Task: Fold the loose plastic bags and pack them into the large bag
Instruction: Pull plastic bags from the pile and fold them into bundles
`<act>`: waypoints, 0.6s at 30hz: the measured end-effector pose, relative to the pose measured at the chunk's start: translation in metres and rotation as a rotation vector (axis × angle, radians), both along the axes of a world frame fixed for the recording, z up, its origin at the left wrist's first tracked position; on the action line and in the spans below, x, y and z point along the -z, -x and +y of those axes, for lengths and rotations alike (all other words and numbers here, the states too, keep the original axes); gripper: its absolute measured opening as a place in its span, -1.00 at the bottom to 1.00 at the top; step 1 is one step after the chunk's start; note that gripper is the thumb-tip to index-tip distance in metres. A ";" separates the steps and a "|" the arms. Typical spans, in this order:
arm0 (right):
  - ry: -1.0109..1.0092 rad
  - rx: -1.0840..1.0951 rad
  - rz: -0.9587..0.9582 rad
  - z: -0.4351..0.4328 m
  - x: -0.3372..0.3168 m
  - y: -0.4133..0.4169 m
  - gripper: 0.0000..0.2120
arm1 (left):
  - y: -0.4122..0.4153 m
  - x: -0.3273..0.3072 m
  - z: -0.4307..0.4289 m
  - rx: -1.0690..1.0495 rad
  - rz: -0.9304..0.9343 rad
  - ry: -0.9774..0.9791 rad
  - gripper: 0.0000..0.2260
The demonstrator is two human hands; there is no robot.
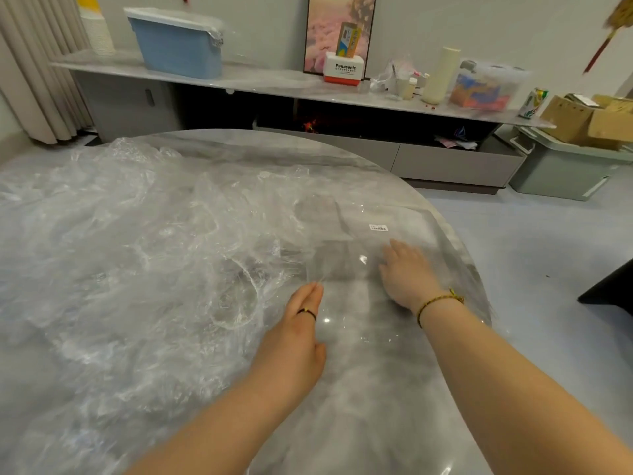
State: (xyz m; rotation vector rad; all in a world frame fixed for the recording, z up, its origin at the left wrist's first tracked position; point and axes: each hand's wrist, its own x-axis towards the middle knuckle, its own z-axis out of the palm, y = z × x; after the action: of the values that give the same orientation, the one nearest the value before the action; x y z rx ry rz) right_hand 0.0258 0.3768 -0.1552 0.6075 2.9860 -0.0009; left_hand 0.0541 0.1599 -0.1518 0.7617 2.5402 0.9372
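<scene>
Both hands press flat, fingers extended, on a clear bag on the table: left hand, right hand; apparently gripping nothing.

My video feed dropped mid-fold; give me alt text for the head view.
Both hands press flat on a clear plastic bag at the round marble table's right side: left hand at its near edge, right hand on top. A heap of crumpled clear bags covers the table's left.

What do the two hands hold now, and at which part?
Nothing is gripped. The left hand and the right hand lie flat, pressing on a clear plastic bag spread on the table.
</scene>
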 end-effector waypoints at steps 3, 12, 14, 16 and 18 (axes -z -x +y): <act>0.063 -0.050 -0.026 -0.012 0.008 -0.020 -0.66 | 0.007 -0.001 0.014 0.079 0.034 0.080 -0.37; 0.163 0.044 0.006 -0.048 -0.020 -0.070 -0.75 | -0.004 -0.027 -0.031 0.125 0.279 0.172 -0.67; 0.161 0.045 -0.010 -0.065 -0.033 -0.084 -0.77 | -0.008 -0.035 -0.059 0.120 0.321 0.194 -0.70; 0.205 0.043 0.038 -0.084 -0.046 -0.096 -0.72 | -0.010 -0.040 -0.089 0.108 0.330 0.244 -0.72; 0.218 -0.038 0.116 -0.110 -0.056 -0.110 -0.71 | -0.013 -0.042 -0.119 0.094 0.318 0.298 -0.74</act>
State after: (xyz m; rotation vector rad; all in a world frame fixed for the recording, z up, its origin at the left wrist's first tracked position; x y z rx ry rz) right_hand 0.1355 0.2664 -0.0990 0.5424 3.0487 -0.3665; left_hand 0.0666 0.0409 -0.1093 0.9902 2.7943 0.4176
